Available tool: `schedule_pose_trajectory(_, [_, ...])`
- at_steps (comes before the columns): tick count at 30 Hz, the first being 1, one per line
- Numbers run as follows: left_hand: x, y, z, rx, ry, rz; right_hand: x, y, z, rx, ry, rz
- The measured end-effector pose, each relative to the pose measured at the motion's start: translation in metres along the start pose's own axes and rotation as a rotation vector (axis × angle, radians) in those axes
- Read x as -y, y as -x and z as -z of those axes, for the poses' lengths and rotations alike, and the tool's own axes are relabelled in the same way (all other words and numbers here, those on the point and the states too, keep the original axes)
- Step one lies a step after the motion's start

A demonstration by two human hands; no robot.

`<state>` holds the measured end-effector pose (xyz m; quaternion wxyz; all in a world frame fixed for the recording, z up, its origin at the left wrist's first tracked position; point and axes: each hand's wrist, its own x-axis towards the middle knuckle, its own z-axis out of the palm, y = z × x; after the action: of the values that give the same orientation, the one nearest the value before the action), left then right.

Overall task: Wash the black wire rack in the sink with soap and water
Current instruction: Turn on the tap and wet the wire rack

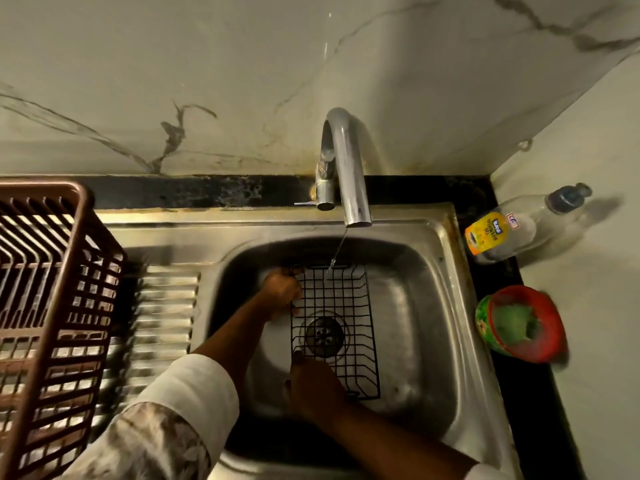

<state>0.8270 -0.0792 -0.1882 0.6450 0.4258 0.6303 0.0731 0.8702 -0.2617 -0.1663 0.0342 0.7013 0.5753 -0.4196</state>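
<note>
Brown plastic dish basket (pixel 52 289): stood at the far left on the ribbed steel drainboard (pixel 162 306), probably placed there so washed items could drip toward the basin.

Left hand (pixel 281 292): reached into the basin, fingers curled round the far left edge of the black wire rack (pixel 334 323). The grip looked firm and closed on the wire, likely to steady the rack and keep its far end under the stream.

Black wire rack: lay long-ways in the steel sink (pixel 446 306), roughly flat over the drain (pixel 325 337), which showed through the grid. Whether it touched the basin floor or was held just above it could not be told.

Right hand (pixel 313 386): held the rack's near left corner. Seen mostly from the back, with the thumb raised along the rack's edge; the fingers seemed wrapped on the wire, though the exact hold was hidden. Together the two hands bore the rack at both ends, a hold suited to tilting or turning it.

Tap (pixel 346 168): spout over the basin, a thin stream of water (pixel 337 251) falling on the rack's far end. Judged stage: wetting or rinsing; no suds were visible.

Dishwash gel bottle (pixel 502 233): stood on the black counter (pixel 540 410) to the right of the sink, within easy reach.

Round tub (pixel 519 327): red-rimmed, with a green scrub pad (pixel 514 322) inside, stood on the counter nearer than the bottle and had not been picked up.
</note>
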Motion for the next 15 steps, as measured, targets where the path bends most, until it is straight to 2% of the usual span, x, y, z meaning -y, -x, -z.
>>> schedule_pose_trajectory(5, [0.004, -0.011, 0.003, -0.092, -0.267, -0.051, -0.007, -0.004, 0.011, 0.034, -0.072, -0.027])
schedule_pose_trajectory(15, [-0.003, 0.003, 0.001, -0.135, -0.391, -0.098, -0.019, -0.011, 0.014, 0.107, -0.15, -0.044])
